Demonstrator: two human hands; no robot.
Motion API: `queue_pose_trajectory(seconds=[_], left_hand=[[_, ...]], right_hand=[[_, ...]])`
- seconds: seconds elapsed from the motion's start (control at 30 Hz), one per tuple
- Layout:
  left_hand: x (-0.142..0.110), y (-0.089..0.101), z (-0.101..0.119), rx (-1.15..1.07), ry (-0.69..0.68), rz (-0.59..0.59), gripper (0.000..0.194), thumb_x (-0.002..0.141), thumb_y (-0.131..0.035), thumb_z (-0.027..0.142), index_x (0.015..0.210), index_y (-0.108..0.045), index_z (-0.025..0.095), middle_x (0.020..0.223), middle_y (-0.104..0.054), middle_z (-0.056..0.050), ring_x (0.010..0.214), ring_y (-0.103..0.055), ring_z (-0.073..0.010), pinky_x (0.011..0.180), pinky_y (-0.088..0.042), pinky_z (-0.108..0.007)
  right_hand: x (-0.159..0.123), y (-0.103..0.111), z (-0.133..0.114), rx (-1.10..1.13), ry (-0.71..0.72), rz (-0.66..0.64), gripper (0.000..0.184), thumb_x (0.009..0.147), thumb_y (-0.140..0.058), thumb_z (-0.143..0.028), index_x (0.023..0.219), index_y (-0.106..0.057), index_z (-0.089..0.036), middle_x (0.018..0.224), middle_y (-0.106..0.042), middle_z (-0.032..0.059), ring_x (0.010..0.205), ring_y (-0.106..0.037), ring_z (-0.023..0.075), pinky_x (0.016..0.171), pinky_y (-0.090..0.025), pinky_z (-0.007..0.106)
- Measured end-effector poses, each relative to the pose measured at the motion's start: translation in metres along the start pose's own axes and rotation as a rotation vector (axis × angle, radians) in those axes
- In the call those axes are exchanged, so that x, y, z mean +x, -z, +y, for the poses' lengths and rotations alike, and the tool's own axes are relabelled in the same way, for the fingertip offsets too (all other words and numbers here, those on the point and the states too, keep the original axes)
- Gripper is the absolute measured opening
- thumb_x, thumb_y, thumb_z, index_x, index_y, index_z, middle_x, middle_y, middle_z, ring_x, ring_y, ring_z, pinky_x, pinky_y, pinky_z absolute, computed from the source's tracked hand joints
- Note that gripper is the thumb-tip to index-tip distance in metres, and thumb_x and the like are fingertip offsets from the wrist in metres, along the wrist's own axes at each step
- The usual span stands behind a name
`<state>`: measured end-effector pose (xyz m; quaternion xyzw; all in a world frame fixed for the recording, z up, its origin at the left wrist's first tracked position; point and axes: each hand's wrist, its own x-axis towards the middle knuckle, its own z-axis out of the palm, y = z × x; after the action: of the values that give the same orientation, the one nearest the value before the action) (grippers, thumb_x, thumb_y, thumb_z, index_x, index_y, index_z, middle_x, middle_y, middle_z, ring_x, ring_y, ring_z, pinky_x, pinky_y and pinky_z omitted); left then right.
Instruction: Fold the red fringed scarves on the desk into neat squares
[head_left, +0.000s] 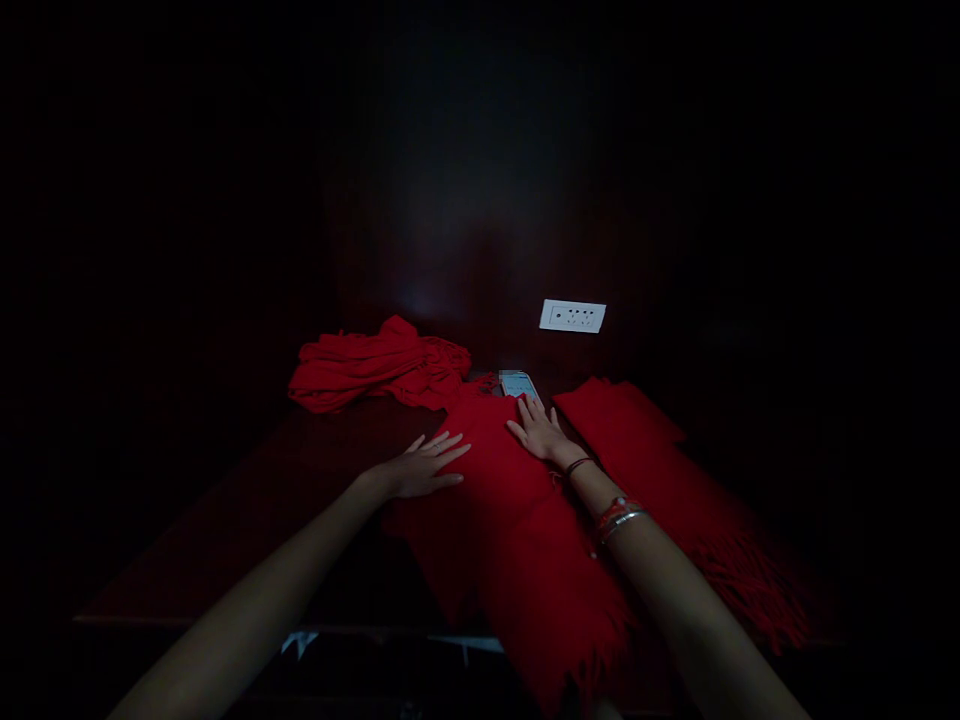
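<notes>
With the upper part of the middle red cloth (pixel 502 450) as our clock's centre, we see soft, matte fabric laid flat in layers, running down toward 5 o'clock, where it ends in loose, stringy fringe. Our left hand (pixel 420 472) is at 9 o'clock, palm down over the cloth's edge, fingers spread and gripping nothing; a thin ring shows on one finger. Our right hand (pixel 538 432) is at 1 o'clock, also released, palm down with fingers fanned at the cloth's upper corner. It wears a thin dark band (pixel 577 465), a red beaded bracelet (pixel 611 508) and a smooth silvery bangle (pixel 622 522).

At 10 o'clock we have a crumpled red cloth (pixel 375 368), heaped in rounded, rope-like folds. From 2 to 4 o'clock stretches a flatter red cloth (pixel 652 450), its long fringe fading into shadow. Just beyond our right fingertips sits a phone (pixel 517 384), its lit screen unreadable and its lower end hidden. The white rectangular socket plate (pixel 572 316) is at 1 o'clock, farther out on a dark, faintly glossy wall (pixel 480 240).

The dark tabletop (pixel 262 520) mostly sinks into blackness; we cannot make out the pale shapes (pixel 300 642) below its near edge. Our forearms are cut off by the bottom of the view.
</notes>
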<state>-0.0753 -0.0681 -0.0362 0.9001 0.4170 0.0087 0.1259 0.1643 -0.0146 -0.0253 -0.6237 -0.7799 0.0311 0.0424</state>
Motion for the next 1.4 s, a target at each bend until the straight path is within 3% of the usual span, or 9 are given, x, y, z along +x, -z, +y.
queue_pose_trajectory(seconds=[0.3,0.5,0.73,0.83,0.93,1.03,1.23,1.33,1.4], left_hand=[[-0.006,0.013,-0.021,-0.063,-0.038,0.317,0.048,0.082,-0.032,0.045,0.12,-0.04,0.017,0.121,-0.041,-0.009,0.111,-0.037,-0.0167,0.096,-0.023,-0.025],[-0.007,0.003,-0.023,-0.072,0.089,0.036,0.053,0.08,-0.029,0.053,0.127,-0.024,0.032,0.138,-0.016,0.0,0.125,-0.009,-0.0246,0.097,-0.007,-0.046],[-0.008,0.015,-0.02,-0.059,0.093,0.266,0.045,0.08,-0.03,0.048,0.105,-0.053,0.018,0.113,-0.048,-0.007,0.106,-0.041,-0.0183,0.091,-0.027,-0.03],[-0.023,0.028,-0.029,-0.248,0.136,0.101,0.043,0.072,-0.043,0.05,0.096,-0.054,0.016,0.09,-0.057,-0.005,0.083,-0.052,-0.0157,0.073,-0.038,-0.023],[-0.038,0.035,-0.033,-0.475,0.127,-0.202,0.058,0.058,-0.061,0.04,0.109,-0.042,0.019,0.08,-0.059,0.0,0.073,-0.054,-0.0132,0.063,-0.039,-0.019],[-0.044,0.034,-0.025,-0.55,0.103,-0.261,0.08,0.051,-0.066,0.029,0.121,-0.028,0.02,0.079,-0.059,0.002,0.073,-0.054,-0.0133,0.063,-0.038,-0.019],[-0.038,0.037,-0.01,-0.385,-0.044,-0.002,0.075,0.06,-0.059,0.025,0.127,-0.026,0.019,0.079,-0.056,0.003,0.071,-0.052,-0.0115,0.065,-0.037,-0.018],[-0.037,0.041,-0.009,-0.267,-0.093,0.187,0.062,0.067,-0.053,0.028,0.125,-0.031,0.019,0.079,-0.054,0.002,0.071,-0.05,-0.0111,0.067,-0.036,-0.019],[-0.037,0.04,-0.009,-0.236,-0.129,0.195,0.064,0.068,-0.053,0.03,0.126,-0.029,0.019,0.088,-0.054,0.0,0.077,-0.05,-0.0124,0.07,-0.036,-0.02]], right_hand=[[-0.131,-0.008,-0.016,0.026,0.311,-0.065,0.062,0.08,-0.016,-0.057,0.133,-0.008,-0.025,0.139,-0.006,0.0051,0.126,-0.001,0.023,0.098,-0.007,0.048],[-0.131,-0.013,-0.006,-0.019,0.329,-0.06,0.053,0.083,-0.017,-0.051,0.131,-0.013,-0.028,0.139,-0.01,0.0029,0.126,-0.006,0.0225,0.098,-0.008,0.049],[-0.133,-0.001,0.008,-0.03,0.18,0.107,0.057,0.082,-0.027,-0.05,0.131,-0.019,-0.022,0.138,-0.016,0.0073,0.125,-0.01,0.0229,0.098,-0.016,0.043],[-0.156,0.006,0.005,0.055,0.101,0.136,0.058,0.08,-0.032,-0.05,0.128,-0.029,-0.017,0.128,-0.034,0.0119,0.119,-0.026,0.0236,0.094,-0.026,0.038],[-0.183,0.011,-0.013,0.116,0.236,0.109,0.052,0.078,-0.035,-0.05,0.12,-0.04,-0.018,0.116,-0.045,0.0095,0.111,-0.037,0.0213,0.091,-0.031,0.034],[-0.202,0.006,-0.041,0.083,0.323,0.138,0.05,0.076,-0.043,-0.047,0.117,-0.042,-0.019,0.108,-0.05,0.0092,0.101,-0.045,0.0215,0.085,-0.037,0.035],[-0.201,-0.008,-0.064,-0.156,0.344,0.174,0.028,0.077,-0.039,-0.012,0.1,-0.054,-0.017,0.092,-0.056,0.0101,0.086,-0.052,0.0213,0.075,-0.04,0.034],[-0.198,0.0,-0.055,-0.149,0.319,0.21,0.031,0.078,-0.037,-0.012,0.105,-0.051,-0.017,0.091,-0.057,0.0094,0.082,-0.053,0.0195,0.075,-0.04,0.032],[-0.202,0.005,-0.054,-0.125,0.302,0.283,0.035,0.079,-0.04,-0.02,0.113,-0.045,-0.017,0.098,-0.055,0.0105,0.089,-0.051,0.0212,0.078,-0.039,0.035]])
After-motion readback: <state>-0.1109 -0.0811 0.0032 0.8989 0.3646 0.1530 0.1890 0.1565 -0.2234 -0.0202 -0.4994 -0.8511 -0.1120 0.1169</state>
